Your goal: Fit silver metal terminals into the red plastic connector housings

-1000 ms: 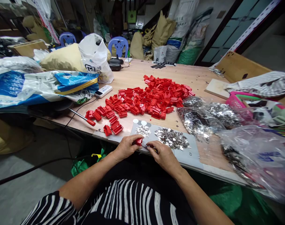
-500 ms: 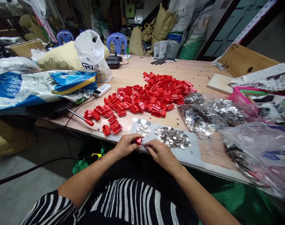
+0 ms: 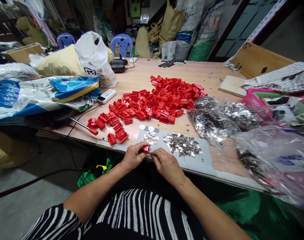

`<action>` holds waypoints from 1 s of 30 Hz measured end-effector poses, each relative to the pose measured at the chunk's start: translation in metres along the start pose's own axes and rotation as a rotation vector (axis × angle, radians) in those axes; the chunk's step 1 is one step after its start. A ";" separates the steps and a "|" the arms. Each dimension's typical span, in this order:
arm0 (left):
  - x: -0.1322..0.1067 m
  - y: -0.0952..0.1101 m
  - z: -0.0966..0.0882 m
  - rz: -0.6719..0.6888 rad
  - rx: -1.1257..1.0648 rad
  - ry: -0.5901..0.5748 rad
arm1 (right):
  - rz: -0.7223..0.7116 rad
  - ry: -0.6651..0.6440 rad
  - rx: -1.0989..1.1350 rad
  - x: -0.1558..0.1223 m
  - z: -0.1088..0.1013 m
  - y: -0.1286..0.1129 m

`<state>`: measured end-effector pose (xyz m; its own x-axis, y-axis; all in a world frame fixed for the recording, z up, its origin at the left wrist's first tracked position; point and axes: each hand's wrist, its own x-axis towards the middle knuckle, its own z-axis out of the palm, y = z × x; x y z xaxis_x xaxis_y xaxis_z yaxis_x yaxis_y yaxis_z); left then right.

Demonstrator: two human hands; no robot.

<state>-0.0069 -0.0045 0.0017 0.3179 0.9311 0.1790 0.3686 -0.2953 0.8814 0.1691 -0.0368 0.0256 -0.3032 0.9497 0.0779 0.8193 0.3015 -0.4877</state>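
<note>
My left hand (image 3: 132, 158) is closed around a small red plastic housing (image 3: 146, 149) at the table's front edge. My right hand (image 3: 168, 166) pinches a thin dark metal tool (image 3: 150, 153), whose tip meets the right end of the housing; its exact kind is hidden by the fingers. Just beyond the hands, on a grey sheet (image 3: 204, 161), lie a small heap of shiny metal pieces (image 3: 150, 137) and a larger heap of flat metal pieces (image 3: 183, 145). Behind them spreads a big pile of similar red housings (image 3: 164, 98), with several loose ones (image 3: 121, 135) at its near left.
Clear bags of metal parts (image 3: 209, 123) and a pink basket (image 3: 251, 101) crowd the right side. At left are a red-handled tool (image 3: 92, 130), a white power bank-like device (image 3: 107, 96) with a cable, and large plastic sacks (image 3: 39, 96).
The whole view has shifted slightly, so the table's contents sit a little further left. Both hands keep their grips, and the thin tool stays at the housing's end.
</note>
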 end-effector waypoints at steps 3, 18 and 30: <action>0.000 0.001 -0.003 -0.016 -0.058 -0.034 | -0.017 -0.035 0.132 0.003 -0.006 0.005; -0.005 0.014 -0.005 -0.183 -0.595 0.036 | 0.028 -0.100 0.263 -0.014 -0.036 0.011; -0.014 0.038 -0.003 -0.561 -1.360 -0.035 | -0.077 -0.139 0.411 -0.011 -0.035 -0.011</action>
<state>0.0000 -0.0282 0.0337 0.4419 0.8416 -0.3106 -0.6324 0.5379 0.5575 0.1802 -0.0476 0.0606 -0.4414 0.8970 0.0231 0.5389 0.2856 -0.7924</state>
